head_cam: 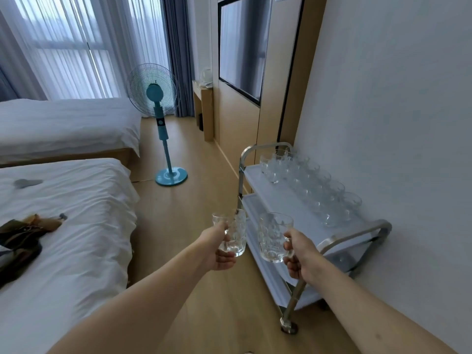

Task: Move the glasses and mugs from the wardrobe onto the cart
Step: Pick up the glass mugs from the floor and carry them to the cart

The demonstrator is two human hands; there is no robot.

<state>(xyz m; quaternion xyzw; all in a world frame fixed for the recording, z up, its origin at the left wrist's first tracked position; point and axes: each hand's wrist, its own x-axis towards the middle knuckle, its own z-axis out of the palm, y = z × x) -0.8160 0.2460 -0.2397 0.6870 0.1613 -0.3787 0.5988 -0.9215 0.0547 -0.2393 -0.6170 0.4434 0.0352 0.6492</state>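
Two clear glass mugs with a bumpy embossed pattern are up in the air just short of the cart [355, 233], one mug [233, 233] gripped by its handle in the left hand [219, 249] and the other mug [274, 237] the same way in the right hand [297, 254], both arms stretched straight out. The cart is shiny metal tubing with white shelves, its top shelf holding rows of similar glasses [311, 185]. Left of the cart there's a teal standing fan [159, 118], no readable writing anywhere.

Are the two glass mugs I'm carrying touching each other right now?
Apart. The head view shows a strip of cart shelf and floor between the left mug, held by the left hand, and the right mug, held by the right hand.
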